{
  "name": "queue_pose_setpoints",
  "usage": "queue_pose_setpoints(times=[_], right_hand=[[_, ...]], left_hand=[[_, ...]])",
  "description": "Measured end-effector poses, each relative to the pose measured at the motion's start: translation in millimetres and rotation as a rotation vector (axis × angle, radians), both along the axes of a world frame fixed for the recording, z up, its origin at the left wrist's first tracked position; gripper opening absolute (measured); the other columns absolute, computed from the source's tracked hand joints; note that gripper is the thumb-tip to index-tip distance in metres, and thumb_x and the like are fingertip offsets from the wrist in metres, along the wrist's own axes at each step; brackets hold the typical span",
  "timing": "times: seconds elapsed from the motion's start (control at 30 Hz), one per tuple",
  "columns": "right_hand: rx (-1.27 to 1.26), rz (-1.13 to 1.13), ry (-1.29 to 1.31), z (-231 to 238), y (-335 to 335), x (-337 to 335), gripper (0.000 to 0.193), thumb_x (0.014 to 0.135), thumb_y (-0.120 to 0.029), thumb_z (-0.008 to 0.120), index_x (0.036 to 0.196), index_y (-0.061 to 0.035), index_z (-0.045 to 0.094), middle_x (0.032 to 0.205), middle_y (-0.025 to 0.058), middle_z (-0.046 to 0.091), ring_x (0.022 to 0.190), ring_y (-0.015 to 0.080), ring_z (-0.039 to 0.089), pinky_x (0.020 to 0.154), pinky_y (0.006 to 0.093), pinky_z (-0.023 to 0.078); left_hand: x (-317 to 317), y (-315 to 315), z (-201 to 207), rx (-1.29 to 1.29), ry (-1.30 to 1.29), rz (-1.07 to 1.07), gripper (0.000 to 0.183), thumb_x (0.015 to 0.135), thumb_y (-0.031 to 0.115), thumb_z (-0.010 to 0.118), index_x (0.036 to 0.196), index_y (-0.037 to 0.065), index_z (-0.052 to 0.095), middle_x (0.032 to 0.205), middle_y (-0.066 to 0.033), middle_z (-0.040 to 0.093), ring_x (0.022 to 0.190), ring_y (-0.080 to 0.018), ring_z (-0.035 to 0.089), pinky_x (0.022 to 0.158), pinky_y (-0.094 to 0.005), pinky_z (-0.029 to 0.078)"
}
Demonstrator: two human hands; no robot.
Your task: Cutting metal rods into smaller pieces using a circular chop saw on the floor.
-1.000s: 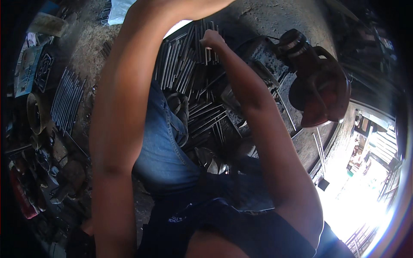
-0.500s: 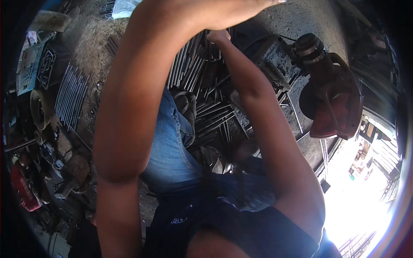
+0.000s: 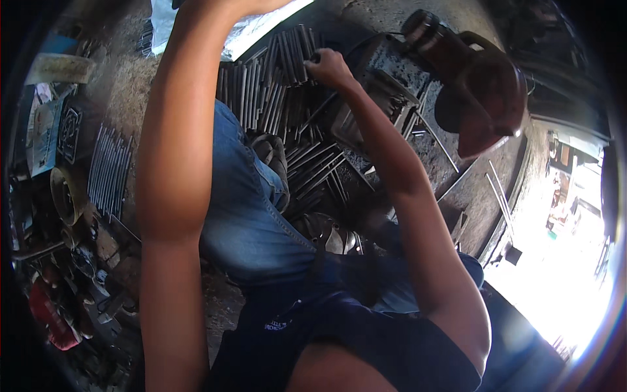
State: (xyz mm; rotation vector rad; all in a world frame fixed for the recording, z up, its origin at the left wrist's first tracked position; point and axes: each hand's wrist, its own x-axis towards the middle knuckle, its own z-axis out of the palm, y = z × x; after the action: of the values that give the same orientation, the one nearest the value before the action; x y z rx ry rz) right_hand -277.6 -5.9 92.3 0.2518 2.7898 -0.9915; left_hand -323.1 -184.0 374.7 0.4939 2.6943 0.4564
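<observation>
My left arm reaches up to the top edge, where my left hand (image 3: pixel 251 6) is cut off and its fingers are out of sight. Below and beside it lies a white sheet or sack (image 3: pixel 264 29). My right hand (image 3: pixel 331 68) is stretched forward with its fingers curled, at the right end of a pile of short dark metal rods (image 3: pixel 248 95). Something small and dark shows at its fingertips, too unclear to name. More rods (image 3: pixel 317 166) lie loosely crossed nearer to me, beside my shoe (image 3: pixel 277 163).
A cut-off saw (image 3: pixel 480 91) with a reddish guard stands at the right on its base. To the left lie a row of thin rods (image 3: pixel 110 173), a round metal ring (image 3: pixel 67 196) and a red object (image 3: pixel 52 317). Bright light enters through an opening at the right.
The view has shifted, with the saw now higher and further left. My left hand has gone left along the top edge, and more of the white sheet shows. My right hand remains by the rods.
</observation>
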Motion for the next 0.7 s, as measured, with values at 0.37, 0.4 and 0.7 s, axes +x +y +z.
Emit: queue_pose_setpoints(times=[0.37, 0.4, 0.7], right_hand=[[-0.171, -0.184, 0.118, 47.4, 88.5, 221.3, 0.036, 0.08, -0.026, 0.071, 0.103, 0.002, 0.069, 0.091, 0.0224, 0.069, 0.086, 0.0322, 0.068, 0.078, 0.0397, 0.054], [-0.197, -0.2, 0.101, 43.9, 106.7, 237.5, 0.035, 0.081, -0.026, 0.071, 0.102, 0.0022, 0.069, 0.087, 0.0189, 0.07, 0.08, 0.0271, 0.069, 0.074, 0.0373, 0.054], [-0.115, -1.19, 0.014, -59.3, 297.4, 372.0, 0.028, 0.077, -0.021, 0.062, 0.096, -0.0022, 0.073, 0.091, 0.0182, 0.072, 0.085, 0.0296, 0.071, 0.077, 0.039, 0.054]], left_hand=[[0.1, 52.3, -52.3, 0.02, 0.211, -0.266, 0.095, 0.082, 0.081, 0.037, 0.138, 0.005, 0.05, 0.134, -0.0183, 0.056, 0.126, -0.0327, 0.052, 0.106, -0.041, 0.035], [-4.5, 60.3, -57.2, -0.017, 0.166, -0.312, 0.083, 0.087, 0.071, 0.046, 0.136, 0.004, 0.053, 0.135, -0.0187, 0.055, 0.126, -0.0314, 0.052, 0.107, -0.0371, 0.035], [85.5, 87.9, -33.5, -0.261, -0.028, -0.543, 0.073, 0.086, 0.058, 0.06, 0.132, 0.001, 0.054, 0.127, -0.0241, 0.059, 0.121, -0.0359, 0.056, 0.101, -0.0416, 0.043]])
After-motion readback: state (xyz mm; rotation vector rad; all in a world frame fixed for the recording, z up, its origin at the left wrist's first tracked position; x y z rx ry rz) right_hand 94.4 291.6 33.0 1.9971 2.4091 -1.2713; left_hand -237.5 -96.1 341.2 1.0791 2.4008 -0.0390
